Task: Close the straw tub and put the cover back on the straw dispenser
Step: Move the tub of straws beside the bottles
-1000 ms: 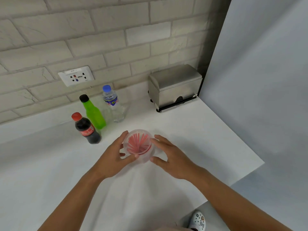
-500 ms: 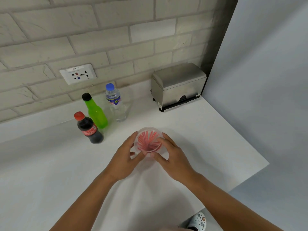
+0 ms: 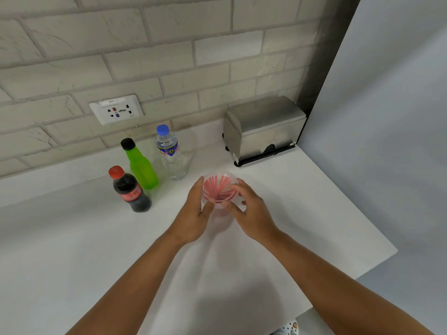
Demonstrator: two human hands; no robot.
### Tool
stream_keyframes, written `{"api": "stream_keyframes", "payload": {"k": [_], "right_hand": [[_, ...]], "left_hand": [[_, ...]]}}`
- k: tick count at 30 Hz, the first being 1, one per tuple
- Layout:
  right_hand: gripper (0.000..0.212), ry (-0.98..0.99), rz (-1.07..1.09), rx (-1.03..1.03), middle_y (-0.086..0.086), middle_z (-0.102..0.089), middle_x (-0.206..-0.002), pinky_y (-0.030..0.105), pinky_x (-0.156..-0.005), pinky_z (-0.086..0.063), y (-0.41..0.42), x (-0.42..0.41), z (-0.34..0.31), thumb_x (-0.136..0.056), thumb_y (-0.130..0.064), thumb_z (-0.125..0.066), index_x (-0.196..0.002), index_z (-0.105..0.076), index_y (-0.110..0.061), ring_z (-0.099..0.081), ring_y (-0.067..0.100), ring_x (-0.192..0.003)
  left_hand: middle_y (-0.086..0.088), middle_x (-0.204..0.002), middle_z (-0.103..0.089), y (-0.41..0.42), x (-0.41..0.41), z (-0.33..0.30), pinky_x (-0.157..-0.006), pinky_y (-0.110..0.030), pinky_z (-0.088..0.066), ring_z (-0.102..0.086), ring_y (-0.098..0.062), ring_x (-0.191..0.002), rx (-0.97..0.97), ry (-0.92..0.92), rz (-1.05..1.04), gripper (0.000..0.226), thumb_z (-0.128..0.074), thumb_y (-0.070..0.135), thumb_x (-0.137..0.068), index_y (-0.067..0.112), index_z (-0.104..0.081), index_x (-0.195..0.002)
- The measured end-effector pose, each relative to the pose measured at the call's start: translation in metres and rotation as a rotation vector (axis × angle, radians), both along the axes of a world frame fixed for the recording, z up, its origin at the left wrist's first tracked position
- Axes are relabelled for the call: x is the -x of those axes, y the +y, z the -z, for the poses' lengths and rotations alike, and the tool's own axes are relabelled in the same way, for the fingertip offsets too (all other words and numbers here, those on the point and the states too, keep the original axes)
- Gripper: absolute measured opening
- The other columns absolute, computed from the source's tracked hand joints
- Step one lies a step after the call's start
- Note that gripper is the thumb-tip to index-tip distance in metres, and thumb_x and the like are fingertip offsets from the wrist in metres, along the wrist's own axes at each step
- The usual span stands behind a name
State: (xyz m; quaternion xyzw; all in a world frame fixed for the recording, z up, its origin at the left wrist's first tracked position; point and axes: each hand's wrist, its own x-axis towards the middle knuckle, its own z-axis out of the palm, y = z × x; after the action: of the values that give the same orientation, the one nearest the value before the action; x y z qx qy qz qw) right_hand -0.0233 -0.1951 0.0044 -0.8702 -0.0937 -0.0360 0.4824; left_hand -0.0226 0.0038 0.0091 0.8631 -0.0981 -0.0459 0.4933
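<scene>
A clear round straw tub (image 3: 219, 187) full of red straws stands on the white counter (image 3: 302, 213) in the middle of the view. My left hand (image 3: 193, 213) wraps its left side, thumb at the near rim. My right hand (image 3: 251, 213) grips the right side, fingers curled over the rim. Whether a clear lid sits on the tub I cannot tell. The steel straw dispenser (image 3: 263, 129) stands at the back right against the wall, its cover down on top.
Three bottles stand left of the tub: a cola bottle (image 3: 129, 189), a green bottle (image 3: 141, 165) and a water bottle (image 3: 170, 153). A wall socket (image 3: 116, 109) sits above them. The counter ends at the right, with a grey wall (image 3: 387, 117) beyond.
Both hands have closed in tighter around the tub, the right fingers now curled over its rim. The tub has stayed in the same spot on the counter.
</scene>
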Motion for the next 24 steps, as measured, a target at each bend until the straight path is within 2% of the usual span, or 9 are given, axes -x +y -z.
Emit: {"api": "stream_keyframes", "payload": {"k": [2, 4, 8, 12, 14, 16, 19, 24], "right_hand": [[0.047, 0.003, -0.002, -0.002, -0.001, -0.056, -0.153, 0.046, -0.107, -0.051, 0.001, -0.015, -0.001, -0.097, -0.037, -0.072, -0.138, -0.060, -0.017, -0.055, 0.019, -0.139], [0.048, -0.003, 0.003, -0.004, 0.002, -0.057, -0.152, 0.045, -0.106, -0.051, 0.002, -0.029, -0.002, -0.097, -0.032, -0.073, -0.139, -0.060, -0.013, -0.057, 0.023, -0.135], [0.044, 0.016, 0.016, -0.029, 0.006, -0.062, -0.144, 0.046, -0.101, -0.052, 0.005, -0.057, -0.006, -0.098, -0.025, -0.073, -0.137, -0.061, -0.009, -0.061, 0.027, -0.128], [0.043, 0.023, 0.021, -0.049, 0.008, -0.064, -0.142, 0.049, -0.102, -0.053, 0.010, -0.079, -0.008, -0.099, -0.022, -0.071, -0.138, -0.061, -0.007, -0.062, 0.028, -0.127], [0.043, 0.019, 0.036, -0.056, 0.009, -0.066, -0.140, 0.047, -0.105, -0.052, 0.013, -0.090, -0.010, -0.098, -0.020, -0.071, -0.139, -0.061, -0.007, -0.062, 0.028, -0.126], [0.046, 0.025, 0.042, -0.061, 0.010, -0.066, -0.140, 0.044, -0.108, -0.050, 0.016, -0.100, -0.013, -0.098, -0.018, -0.070, -0.141, -0.059, -0.007, -0.062, 0.028, -0.127], [0.048, 0.035, 0.041, -0.045, 0.013, -0.065, -0.141, 0.037, -0.108, -0.048, 0.022, -0.114, -0.019, -0.100, -0.017, -0.067, -0.146, -0.056, -0.006, -0.061, 0.029, -0.129], [0.050, 0.065, 0.037, -0.051, 0.014, -0.067, -0.134, 0.049, -0.104, -0.053, 0.030, -0.132, -0.027, -0.102, -0.015, -0.064, -0.149, -0.047, -0.011, -0.066, 0.033, -0.121]], "left_hand": [[-0.003, -0.170, -0.019, -0.002, -0.014, -0.001, -0.121, -0.020, -0.013, -0.017, -0.013, -0.156, -0.038, 0.013, -0.025, 0.068, -0.048, 0.019, -0.109, 0.009, -0.009, -0.164], [-0.008, -0.171, -0.018, -0.004, -0.028, -0.003, -0.117, -0.015, -0.011, -0.017, -0.012, -0.154, -0.033, 0.016, -0.033, 0.067, -0.047, 0.017, -0.110, 0.006, -0.009, -0.164], [-0.008, -0.172, -0.017, -0.006, -0.056, -0.004, -0.118, -0.016, -0.013, -0.016, -0.006, -0.150, 0.069, 0.055, -0.081, 0.067, -0.045, 0.018, -0.111, 0.007, -0.007, -0.164], [-0.011, -0.172, -0.021, -0.007, -0.081, -0.003, -0.129, -0.039, -0.017, -0.022, -0.022, -0.158, 0.130, 0.079, -0.132, 0.065, -0.044, 0.016, -0.111, 0.008, -0.008, -0.165], [-0.012, -0.171, -0.023, -0.007, -0.092, -0.004, -0.128, -0.043, -0.020, -0.025, -0.024, -0.157, 0.145, 0.095, -0.155, 0.065, -0.044, 0.015, -0.111, 0.008, -0.009, -0.165], [-0.011, -0.170, -0.027, -0.008, -0.102, -0.006, -0.127, -0.039, -0.024, -0.030, -0.024, -0.155, 0.176, 0.118, -0.174, 0.065, -0.044, 0.014, -0.111, 0.010, -0.010, -0.165], [-0.010, -0.166, -0.035, -0.009, -0.119, -0.009, -0.115, -0.022, -0.033, -0.040, -0.023, -0.150, 0.205, 0.139, -0.204, 0.065, -0.045, 0.008, -0.109, 0.013, -0.012, -0.166], [-0.008, -0.164, -0.039, -0.011, -0.141, -0.010, -0.104, -0.020, -0.034, -0.044, -0.022, -0.146, 0.201, 0.157, -0.251, 0.067, -0.046, 0.010, -0.108, 0.018, -0.012, -0.166]]}}
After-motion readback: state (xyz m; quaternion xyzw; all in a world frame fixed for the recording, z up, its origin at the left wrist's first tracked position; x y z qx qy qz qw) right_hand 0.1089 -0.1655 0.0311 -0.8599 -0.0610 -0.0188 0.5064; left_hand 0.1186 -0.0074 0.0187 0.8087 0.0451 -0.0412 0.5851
